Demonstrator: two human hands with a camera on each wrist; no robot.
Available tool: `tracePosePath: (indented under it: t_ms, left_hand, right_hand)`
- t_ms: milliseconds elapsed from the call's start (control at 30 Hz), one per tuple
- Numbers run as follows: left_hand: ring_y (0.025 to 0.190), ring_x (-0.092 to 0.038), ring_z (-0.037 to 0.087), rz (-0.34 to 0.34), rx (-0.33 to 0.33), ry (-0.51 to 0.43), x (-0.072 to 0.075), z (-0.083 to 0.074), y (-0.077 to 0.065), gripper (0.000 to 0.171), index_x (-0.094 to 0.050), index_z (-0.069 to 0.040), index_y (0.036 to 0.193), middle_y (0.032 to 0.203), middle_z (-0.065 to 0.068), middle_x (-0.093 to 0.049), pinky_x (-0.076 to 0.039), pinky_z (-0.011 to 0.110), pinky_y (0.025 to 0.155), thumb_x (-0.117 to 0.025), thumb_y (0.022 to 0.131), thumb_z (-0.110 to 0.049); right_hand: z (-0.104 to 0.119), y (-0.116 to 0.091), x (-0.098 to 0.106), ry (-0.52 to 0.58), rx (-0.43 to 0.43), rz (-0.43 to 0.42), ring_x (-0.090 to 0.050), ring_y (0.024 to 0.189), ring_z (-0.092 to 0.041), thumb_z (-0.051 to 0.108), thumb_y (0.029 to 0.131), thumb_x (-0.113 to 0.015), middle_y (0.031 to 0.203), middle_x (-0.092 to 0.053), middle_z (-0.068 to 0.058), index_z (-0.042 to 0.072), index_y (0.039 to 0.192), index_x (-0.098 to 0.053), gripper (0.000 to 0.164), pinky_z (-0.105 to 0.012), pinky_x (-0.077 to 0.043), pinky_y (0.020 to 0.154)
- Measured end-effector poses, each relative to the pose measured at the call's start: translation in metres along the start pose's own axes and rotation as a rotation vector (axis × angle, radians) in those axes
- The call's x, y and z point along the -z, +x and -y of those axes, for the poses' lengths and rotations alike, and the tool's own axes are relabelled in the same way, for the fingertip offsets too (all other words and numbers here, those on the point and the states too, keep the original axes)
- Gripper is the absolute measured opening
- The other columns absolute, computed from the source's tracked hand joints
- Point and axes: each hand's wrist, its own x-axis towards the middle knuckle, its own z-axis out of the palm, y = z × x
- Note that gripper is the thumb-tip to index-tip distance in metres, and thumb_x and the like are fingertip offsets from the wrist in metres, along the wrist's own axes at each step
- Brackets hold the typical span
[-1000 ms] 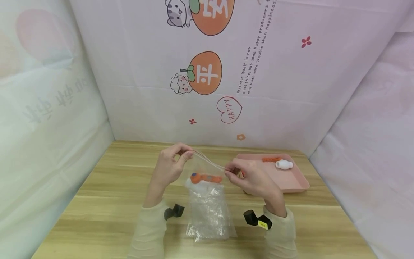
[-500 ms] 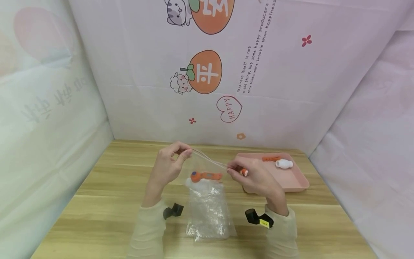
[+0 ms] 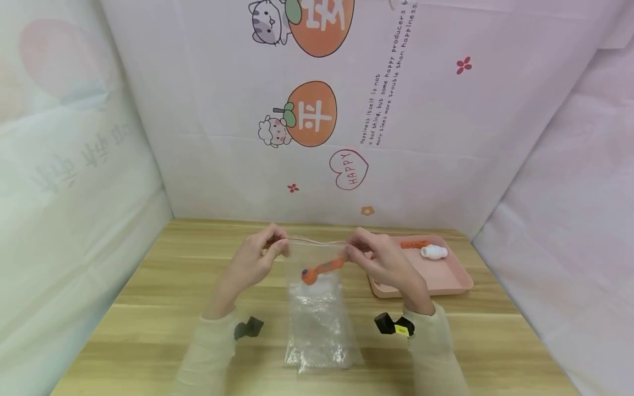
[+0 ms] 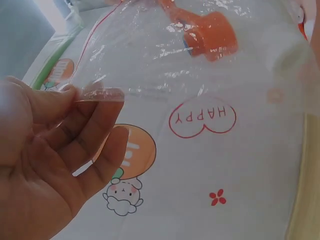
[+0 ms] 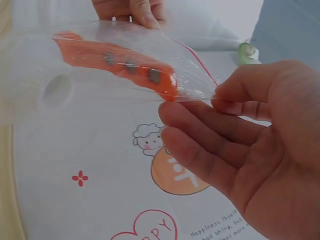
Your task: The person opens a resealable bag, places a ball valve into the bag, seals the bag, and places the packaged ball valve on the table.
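Left grip (image 3: 249, 261) and right grip (image 3: 386, 264) both pinch the rim of a crinkly clear bag (image 3: 317, 316) mid-scene, knobby orange thing (image 3: 324, 268) inside. Woodgrain surface (image 3: 163, 324), smooth pink tray (image 3: 443, 275) far right, cartoon-print cloth (image 3: 411, 181) behind.

The head view looks forward and down from farther back; both wrist views face the bag (image 3: 317, 311) up close, sharing the printed cloth (image 3: 421, 170) behind.

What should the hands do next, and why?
Probably pinch along the mouth of the clear bag to press it shut: the orange item is inside, and the left hand and right hand hold the mouth's ends. Whether it's sealed isn't clear.
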Motion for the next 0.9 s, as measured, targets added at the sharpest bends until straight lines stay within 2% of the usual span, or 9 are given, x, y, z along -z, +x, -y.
tracePosePath:
  t_ms: [133,333,567,733,900]
  left_hand:
    - [0.075,-0.062,0.010,0.055,0.009,0.000,0.007,0.007,-0.005,0.003,-0.061,-0.005,0.098,0.080,0.001,-0.067,-0.049,0.022,0.064,-0.060,0.096,-0.004]
    - [0.075,-0.064,0.014,0.145,-0.006,0.014,0.012,0.014,-0.011,0.009,-0.066,-0.004,0.099,0.084,0.000,-0.069,-0.055,0.022,0.068,-0.068,0.091,-0.005]
    - [0.070,-0.057,0.004,0.213,-0.003,0.055,0.020,0.016,-0.018,0.004,-0.069,-0.009,0.094,0.080,-0.001,-0.067,-0.052,0.021,0.061,-0.069,0.092,-0.013]
    - [0.071,-0.058,0.003,0.279,-0.007,0.100,0.034,0.014,-0.026,0.004,-0.066,-0.013,0.089,0.078,-0.004,-0.064,-0.052,0.021,0.062,-0.067,0.093,-0.013]
    - [0.076,-0.060,0.000,0.397,0.019,0.171,0.055,0.009,-0.037,0.006,-0.066,-0.017,0.091,0.082,-0.009,-0.065,-0.054,0.021,0.069,-0.064,0.095,-0.015]
  right_hand:
    - [-0.002,0.007,-0.003,0.040,-0.003,0.050,-0.070,0.076,-0.010,0.001,0.094,-0.061,0.084,-0.073,-0.001,0.010,0.096,-0.063,0.010,-0.024,-0.056,0.064]
    - [-0.002,0.015,-0.008,0.060,0.016,0.113,-0.066,0.074,-0.007,0.001,0.095,-0.060,0.083,-0.070,-0.002,0.009,0.094,-0.062,0.008,-0.023,-0.055,0.066]
    - [-0.007,0.019,-0.020,0.090,0.025,0.144,-0.067,0.075,-0.011,0.000,0.094,-0.060,0.083,-0.071,-0.003,0.007,0.096,-0.062,0.008,-0.026,-0.056,0.067]
    - [-0.012,0.019,-0.040,0.146,0.059,0.161,-0.066,0.070,-0.014,-0.002,0.094,-0.059,0.080,-0.070,-0.005,0.007,0.096,-0.061,0.009,-0.025,-0.056,0.064]
    - [-0.007,0.019,-0.063,0.169,0.107,0.178,-0.063,0.065,-0.010,-0.001,0.095,-0.057,0.078,-0.070,-0.006,0.005,0.097,-0.060,0.008,-0.021,-0.054,0.058]
